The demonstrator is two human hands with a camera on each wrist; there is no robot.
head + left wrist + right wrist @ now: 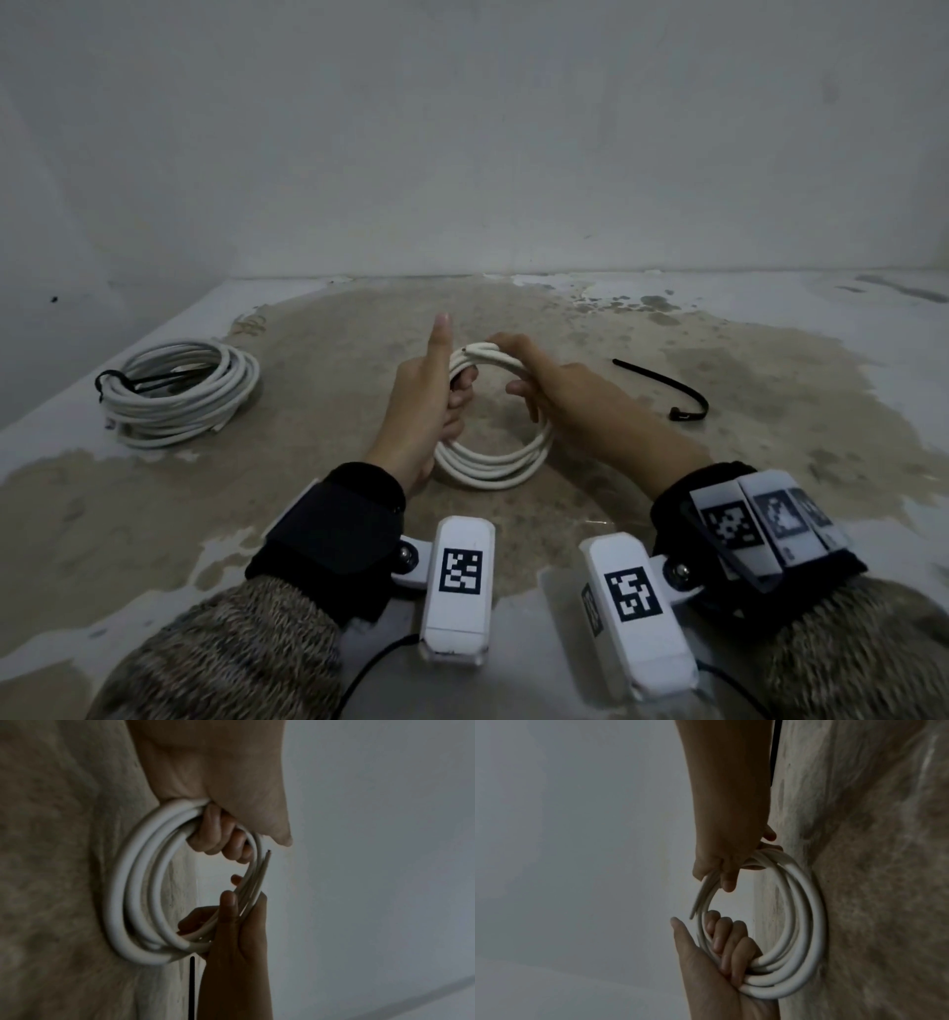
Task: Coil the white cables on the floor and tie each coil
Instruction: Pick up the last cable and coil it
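Note:
A small white cable coil [493,465] is held between both hands, its lower loops down at the floor. My left hand [452,395] grips its left side with fingers curled through the loops and the thumb sticking up. My right hand [524,383] holds the top right strands. The free cable end [466,352] pokes out at the top. In the left wrist view my left hand [218,835] wraps the coil [123,892] and my right hand [231,914] pinches the strands. In the right wrist view my right hand [725,876] and left hand [721,953] both hold the coil [808,923].
A larger white coil [179,401] lies on the floor at the left, bound by a black tie [115,383]. A loose black cable tie [667,383] lies to the right of my hands. A pale wall [462,154] rises just behind the worn floor [719,437].

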